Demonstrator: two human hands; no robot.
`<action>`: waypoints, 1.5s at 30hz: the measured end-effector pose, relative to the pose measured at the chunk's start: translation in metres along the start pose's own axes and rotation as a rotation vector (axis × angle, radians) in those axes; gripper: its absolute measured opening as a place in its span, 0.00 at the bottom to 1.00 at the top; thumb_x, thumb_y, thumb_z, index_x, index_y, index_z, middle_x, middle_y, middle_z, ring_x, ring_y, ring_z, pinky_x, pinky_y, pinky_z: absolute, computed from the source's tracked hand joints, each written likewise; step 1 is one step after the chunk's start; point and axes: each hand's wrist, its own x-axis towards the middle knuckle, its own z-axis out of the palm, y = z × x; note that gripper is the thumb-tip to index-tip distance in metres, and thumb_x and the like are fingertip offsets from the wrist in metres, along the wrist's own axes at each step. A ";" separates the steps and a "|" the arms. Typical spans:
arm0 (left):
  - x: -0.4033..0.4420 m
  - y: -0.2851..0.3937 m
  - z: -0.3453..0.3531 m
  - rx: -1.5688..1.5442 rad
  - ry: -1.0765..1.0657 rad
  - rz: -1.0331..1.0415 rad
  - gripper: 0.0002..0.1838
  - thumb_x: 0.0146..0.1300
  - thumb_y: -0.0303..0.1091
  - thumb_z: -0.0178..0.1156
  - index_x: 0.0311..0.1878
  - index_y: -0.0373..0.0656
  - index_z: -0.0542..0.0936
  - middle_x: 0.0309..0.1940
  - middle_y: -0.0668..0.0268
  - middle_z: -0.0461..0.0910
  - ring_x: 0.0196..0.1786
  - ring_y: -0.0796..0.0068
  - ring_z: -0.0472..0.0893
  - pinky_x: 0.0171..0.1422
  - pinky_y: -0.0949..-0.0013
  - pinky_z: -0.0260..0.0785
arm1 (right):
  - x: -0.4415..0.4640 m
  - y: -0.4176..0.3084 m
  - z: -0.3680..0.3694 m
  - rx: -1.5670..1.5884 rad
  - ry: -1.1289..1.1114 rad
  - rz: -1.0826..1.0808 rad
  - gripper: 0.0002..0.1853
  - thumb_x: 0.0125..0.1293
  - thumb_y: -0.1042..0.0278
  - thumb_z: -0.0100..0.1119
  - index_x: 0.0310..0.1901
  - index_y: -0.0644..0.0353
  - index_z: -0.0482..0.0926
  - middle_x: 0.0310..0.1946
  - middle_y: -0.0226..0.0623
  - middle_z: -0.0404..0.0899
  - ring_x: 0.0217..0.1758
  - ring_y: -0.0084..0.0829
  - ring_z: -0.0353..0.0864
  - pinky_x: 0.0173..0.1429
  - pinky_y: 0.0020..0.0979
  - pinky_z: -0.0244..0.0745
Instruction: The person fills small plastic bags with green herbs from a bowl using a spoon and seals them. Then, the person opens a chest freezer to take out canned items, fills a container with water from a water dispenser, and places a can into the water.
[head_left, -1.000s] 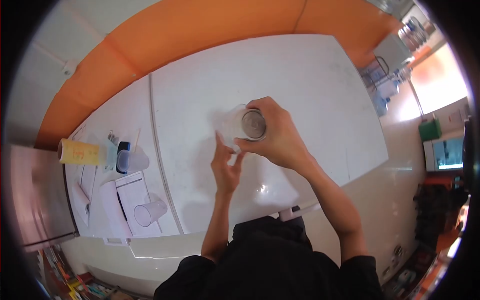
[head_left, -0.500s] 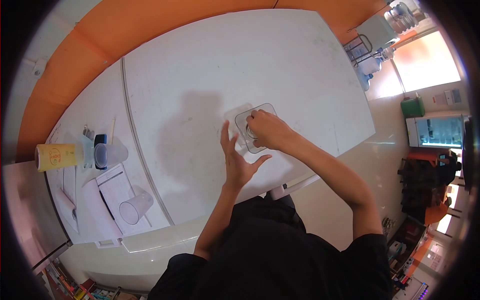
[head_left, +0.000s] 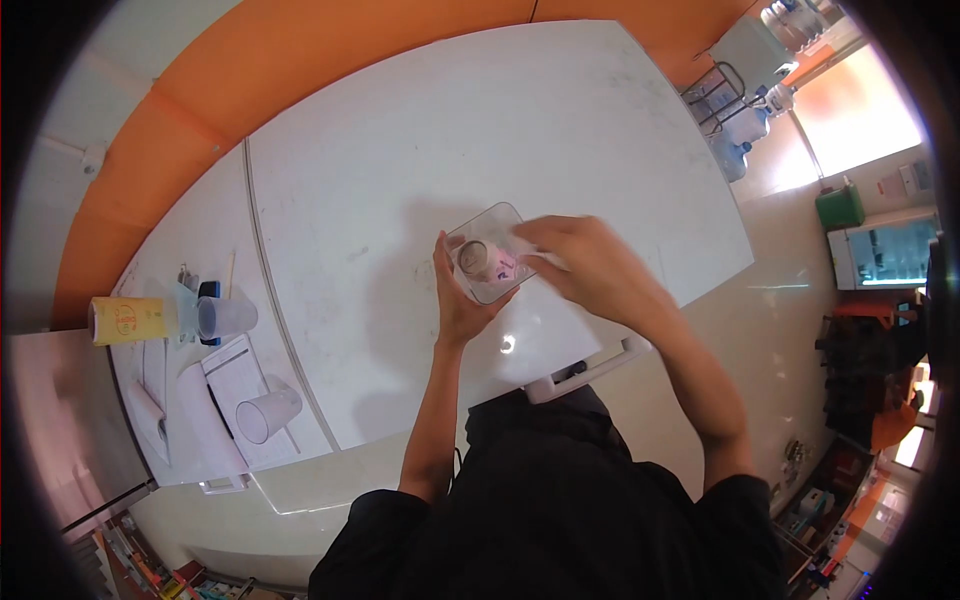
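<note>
A clear, square-rimmed plastic container (head_left: 500,208) is in front of me, tilted towards me. Inside it sits a small can-like item with a round metallic top (head_left: 474,258) and a pinkish side with dark marks. My left hand (head_left: 462,312) is closed round the container's left and near sides, thumb and fingers against its walls. Just right of the rim is my right hand (head_left: 590,265), blurred by motion. Its thumb and fingers are apart, and I see nothing between them. Whether the container rests on the white table (head_left: 350,200) or is lifted, I cannot tell.
At the left stand a yellow cup-like container (head_left: 128,320), a translucent cup (head_left: 232,317) and a clear cup lying on its side (head_left: 270,415), beside papers (head_left: 235,375). A white handle (head_left: 590,372) juts from the near edge. Water bottles (head_left: 745,125) stand beyond the far right.
My left hand has gone from open beside the container to gripping it. My right hand has come out of the container and moved right. The container has tilted towards me, showing the can-like item.
</note>
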 end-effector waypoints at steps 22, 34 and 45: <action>0.068 0.234 0.393 -0.184 0.171 0.015 0.63 0.36 0.31 0.84 0.77 0.39 0.56 0.63 0.58 0.70 0.65 0.59 0.72 0.69 0.53 0.68 | -0.629 0.353 -0.196 0.433 0.883 1.095 0.20 0.76 0.58 0.58 0.30 0.65 0.81 0.22 0.34 0.80 0.28 0.21 0.78 0.34 0.24 0.68; 0.151 0.278 0.787 -0.060 0.122 0.163 0.62 0.38 0.36 0.86 0.74 0.38 0.56 0.64 0.54 0.66 0.67 0.58 0.68 0.73 0.54 0.61 | -0.719 0.655 -0.311 0.287 0.633 1.151 0.15 0.67 0.66 0.67 0.49 0.67 0.82 0.37 0.40 0.87 0.37 0.28 0.86 0.43 0.31 0.82; 0.245 0.281 1.119 -0.027 -0.097 0.042 0.57 0.38 0.39 0.86 0.69 0.35 0.60 0.60 0.54 0.66 0.65 0.59 0.68 0.71 0.56 0.61 | -0.869 0.868 -0.409 0.403 0.817 1.529 0.11 0.66 0.68 0.67 0.45 0.67 0.84 0.35 0.41 0.87 0.33 0.29 0.88 0.37 0.31 0.82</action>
